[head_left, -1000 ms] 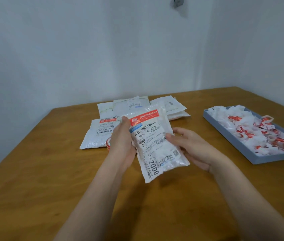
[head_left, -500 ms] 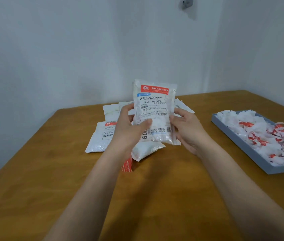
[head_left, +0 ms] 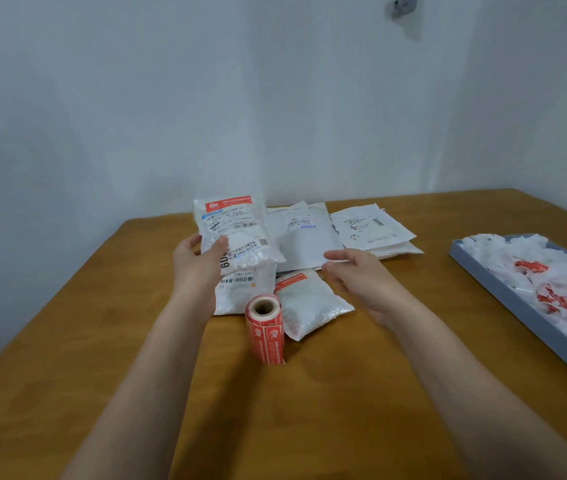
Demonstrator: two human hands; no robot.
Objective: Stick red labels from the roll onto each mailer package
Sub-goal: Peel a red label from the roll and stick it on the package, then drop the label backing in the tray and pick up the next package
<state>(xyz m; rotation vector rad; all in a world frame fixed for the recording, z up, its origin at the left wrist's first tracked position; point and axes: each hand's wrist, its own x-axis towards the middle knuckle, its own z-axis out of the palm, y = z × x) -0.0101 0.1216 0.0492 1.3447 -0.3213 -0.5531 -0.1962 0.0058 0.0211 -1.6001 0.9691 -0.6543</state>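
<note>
My left hand [head_left: 197, 263] grips a white mailer package [head_left: 237, 230] with a red label across its top, held just above the table at the left of the pile. My right hand [head_left: 358, 275] hovers open to the right of it and holds nothing. The roll of red labels [head_left: 265, 327] lies on the table between my forearms, its cardboard core facing me. Beside it lies a labelled mailer [head_left: 310, 303]. Another mailer [head_left: 240, 289] lies under the held one. Further back lie a flat grey mailer [head_left: 304, 237] and a stack of white mailers [head_left: 372, 228].
A shallow blue-grey tray [head_left: 517, 306] at the right holds several crumpled white and red backing scraps. The wooden table [head_left: 310, 410] reaches a white wall at the back and left.
My right hand has let go of the labelled mailer and drawn away to the right. My left hand has carried the mailer left and down toward the pile. The roll has come into view.
</note>
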